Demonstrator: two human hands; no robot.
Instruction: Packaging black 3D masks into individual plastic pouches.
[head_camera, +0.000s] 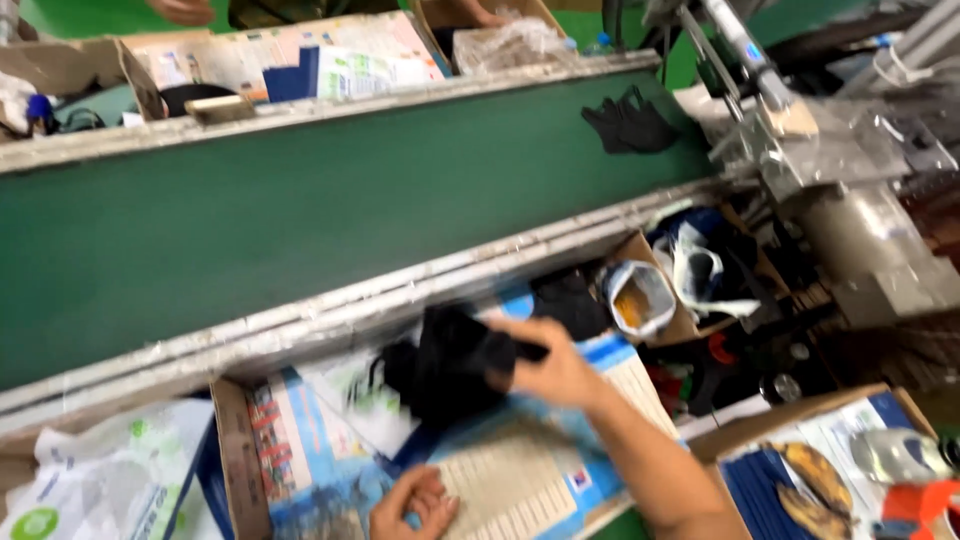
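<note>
A green belt (300, 200) runs diagonally across the frame, from the left edge up to the upper right. Worn metal rails (380, 295) border it on both long sides. A small pile of black masks (630, 125) lies on the belt at upper right, close to the far rail and just left of a machine (800, 160) with metal arms and clear guards that fills the right edge.

Below the near rail, at lower centre, an open cardboard box (235, 455) holds printed blue-and-white sheets (520, 480). The right hand (555, 370) is over this box, fingers pressed together, pinching a blurred bundle of black cloth (445, 365). The bundle hangs just above the sheets, near the rail. The left hand (412, 503) rests at the bottom edge on the sheets, fingers curled; whether it grips anything cannot be told.

A white plastic bag (110, 480) lies at lower left, touching the box wall. A second box (650, 300) with a small bag of yellow pieces sits at centre right, beside dark clutter. A third box (820, 450) occupies the lower right corner.

Beyond the far rail, upper left, more boxes (290, 55) of printed sheets stand, with another person's hand (180, 10) at the top edge.

Open room: the belt surface is bare left of the masks.
</note>
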